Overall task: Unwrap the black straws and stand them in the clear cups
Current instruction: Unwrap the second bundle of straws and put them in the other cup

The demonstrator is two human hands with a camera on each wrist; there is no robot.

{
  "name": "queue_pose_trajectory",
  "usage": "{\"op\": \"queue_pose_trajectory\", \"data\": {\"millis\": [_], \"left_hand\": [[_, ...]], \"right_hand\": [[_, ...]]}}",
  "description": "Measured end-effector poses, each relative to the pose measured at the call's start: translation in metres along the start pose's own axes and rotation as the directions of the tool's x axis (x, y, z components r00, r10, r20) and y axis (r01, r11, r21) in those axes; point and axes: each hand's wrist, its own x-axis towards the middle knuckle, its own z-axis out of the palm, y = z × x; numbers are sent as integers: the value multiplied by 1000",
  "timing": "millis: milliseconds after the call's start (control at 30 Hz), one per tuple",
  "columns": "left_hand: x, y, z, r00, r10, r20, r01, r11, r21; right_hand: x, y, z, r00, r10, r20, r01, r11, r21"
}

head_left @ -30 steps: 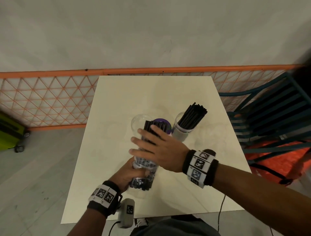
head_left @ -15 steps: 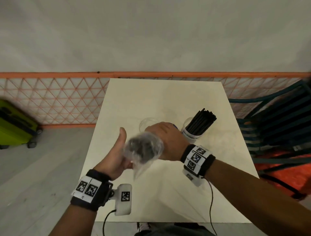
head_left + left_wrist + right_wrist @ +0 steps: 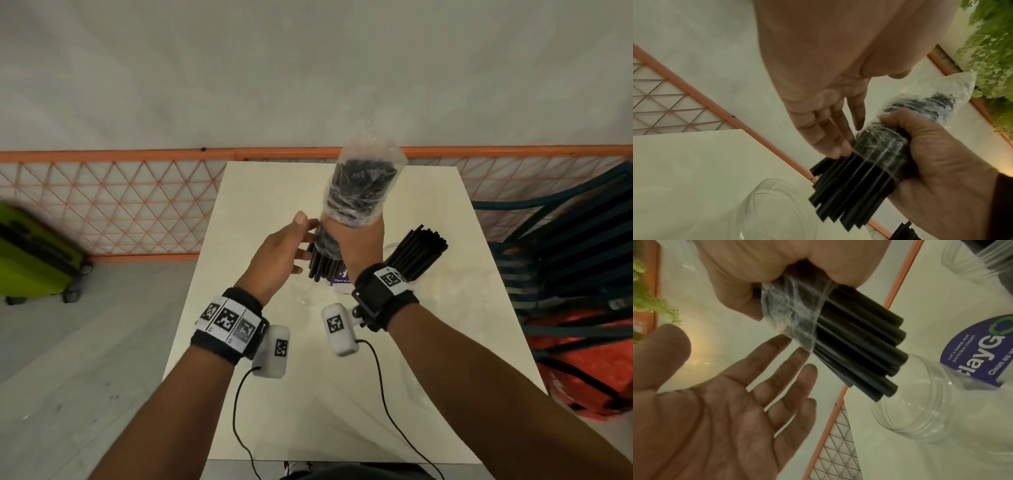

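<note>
My right hand [image 3: 358,241] grips a bundle of black straws [image 3: 363,192] in crinkled clear wrap, held upright above the table with the wrapped end up. Bare straw ends [image 3: 849,191] stick out below the wrap. The left hand [image 3: 298,246] is open beside it, its straight fingertips [image 3: 835,151] touching the bundle at the wrap's lower edge. An empty clear cup [image 3: 777,211] stands just below the straw ends and shows again in the right wrist view, cup [image 3: 920,410]. To the right stands a second clear cup [image 3: 972,261] filled with unwrapped black straws [image 3: 418,253].
The cream table [image 3: 342,394] carries a round purple sticker [image 3: 978,350] near the cups. An orange mesh fence [image 3: 102,205] runs behind it. A green suitcase [image 3: 30,257] stands on the floor to the left. Stacked dark chairs [image 3: 565,257] crowd the right side.
The right hand has lifted the bundle from low over the table and turned it upright, wrapped end up. The left hand has let go and now lies open against the bare ends.
</note>
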Motion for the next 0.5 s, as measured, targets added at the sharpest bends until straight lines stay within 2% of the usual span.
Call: {"op": "queue_pose_trajectory", "data": {"millis": [100,267,333,500], "left_hand": [[4,-8,-3,994,1,-105,-5,999,-36],[-13,-31,-14,961,-57,-271,30,995,-100],[-26,-45,-20,954,-86,-289,55,992,-114],[-71,-84,-27,956,-155,-247,146,988,-55]], "right_hand": [[10,7,10,998,33,-52,-29,997,68],[18,21,24,991,112,-79,-107,992,64],[17,30,26,989,135,-63,-131,989,63],[11,48,22,987,158,19,-159,982,100]]}}
